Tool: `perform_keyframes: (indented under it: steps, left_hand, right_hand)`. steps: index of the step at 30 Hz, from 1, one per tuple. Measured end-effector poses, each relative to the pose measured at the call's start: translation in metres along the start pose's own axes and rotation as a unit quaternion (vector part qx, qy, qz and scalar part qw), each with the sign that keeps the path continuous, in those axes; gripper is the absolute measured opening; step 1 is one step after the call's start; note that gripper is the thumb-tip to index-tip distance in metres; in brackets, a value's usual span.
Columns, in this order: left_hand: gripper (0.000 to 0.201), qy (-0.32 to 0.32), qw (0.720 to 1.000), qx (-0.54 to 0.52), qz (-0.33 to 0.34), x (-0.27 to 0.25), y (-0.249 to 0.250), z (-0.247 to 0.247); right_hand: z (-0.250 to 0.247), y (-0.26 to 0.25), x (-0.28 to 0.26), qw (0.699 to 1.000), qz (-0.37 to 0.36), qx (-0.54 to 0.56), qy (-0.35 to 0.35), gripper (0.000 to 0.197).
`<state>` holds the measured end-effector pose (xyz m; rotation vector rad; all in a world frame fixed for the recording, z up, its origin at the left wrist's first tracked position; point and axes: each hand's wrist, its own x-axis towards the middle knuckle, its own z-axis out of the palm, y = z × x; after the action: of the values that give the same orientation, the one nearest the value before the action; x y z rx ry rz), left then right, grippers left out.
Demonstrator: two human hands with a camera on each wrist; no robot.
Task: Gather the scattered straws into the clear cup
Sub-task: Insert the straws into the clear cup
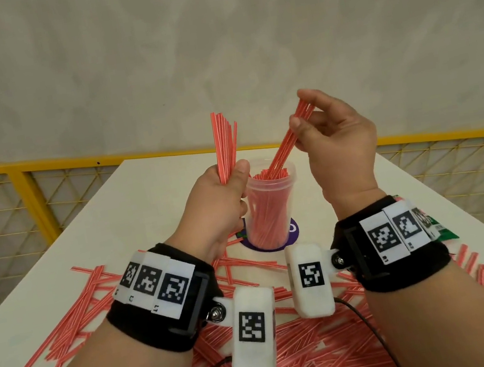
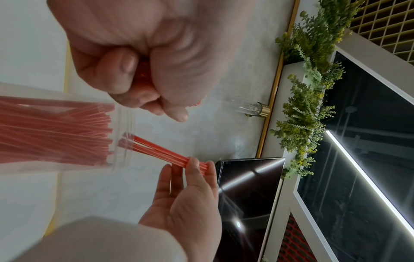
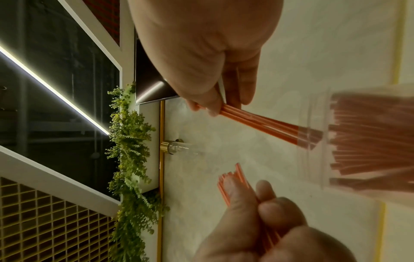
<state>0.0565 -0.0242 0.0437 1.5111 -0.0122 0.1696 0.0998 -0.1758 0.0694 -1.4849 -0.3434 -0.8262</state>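
Note:
The clear cup [image 1: 271, 210] stands on a purple coaster on the white table, packed with red-and-white straws. My left hand [image 1: 221, 200] grips an upright bundle of straws [image 1: 225, 144] just left of the cup. My right hand [image 1: 333, 138] pinches a smaller bunch of straws [image 1: 287, 143] slanting down, their lower ends inside the cup mouth. In the left wrist view my left hand [image 2: 143, 70] is a fist round straws, and the right hand's bunch [image 2: 165, 152] enters the cup [image 2: 121, 134]. The right wrist view shows my right hand [image 3: 215, 102] pinching that bunch [image 3: 257, 122].
Many loose straws [image 1: 296, 351] lie on the table [image 1: 436, 230] near me and to the left [image 1: 73, 313]. A yellow mesh railing [image 1: 27, 201] runs behind the table. A green packet [image 1: 443, 232] lies by my right wrist.

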Motion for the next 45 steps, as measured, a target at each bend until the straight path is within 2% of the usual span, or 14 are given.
perform_keyframes:
  steps: [5, 9, 12, 16, 21, 25, 30, 38, 45]
  left_hand:
    - [0.037, 0.005, 1.0, -0.014, -0.01, -0.003, 0.003, 0.002]
    - [0.025, 0.009, 1.0, -0.018, -0.019, -0.003, 0.003, 0.002]
    - [0.016, 0.007, 1.0, -0.015, -0.024, -0.003, 0.002, 0.001]
    - [0.016, -0.014, 0.999, -0.026, -0.032, -0.003, 0.0, 0.001]
    - [0.015, -0.076, 0.996, -0.035, -0.033, -0.004, -0.003, 0.003]
    - [0.015, -0.111, 0.993, -0.038, -0.031, -0.004, -0.005, 0.004]
    - [0.027, -0.1, 0.993, -0.045, -0.033, -0.004, -0.006, 0.005]
    - [0.023, -0.08, 0.995, -0.051, -0.033, -0.002, -0.005, 0.004]
    - [0.021, -0.08, 0.995, -0.059, -0.028, -0.002, -0.005, 0.005]
  right_hand:
    - [0.004, 0.008, -0.006, 0.997, -0.006, -0.07, -0.034, 0.04]
    - [0.001, 0.015, -0.009, 0.967, 0.059, -0.201, -0.147, 0.025]
    - [0.0, 0.014, -0.009, 0.952, 0.058, -0.248, -0.169, 0.025]
    - [0.004, 0.006, -0.01, 0.96, 0.045, -0.229, -0.153, 0.023]
    - [0.01, -0.001, -0.012, 0.975, 0.072, -0.138, -0.158, 0.037]
    - [0.011, -0.003, -0.013, 0.977, 0.086, -0.096, -0.172, 0.028]
    - [0.01, -0.005, -0.013, 0.981, 0.103, -0.056, -0.155, 0.022]
    - [0.009, -0.009, -0.015, 0.976, 0.116, -0.012, -0.185, 0.03]
    - [0.009, -0.011, -0.015, 0.98, 0.12, -0.002, -0.157, 0.026]
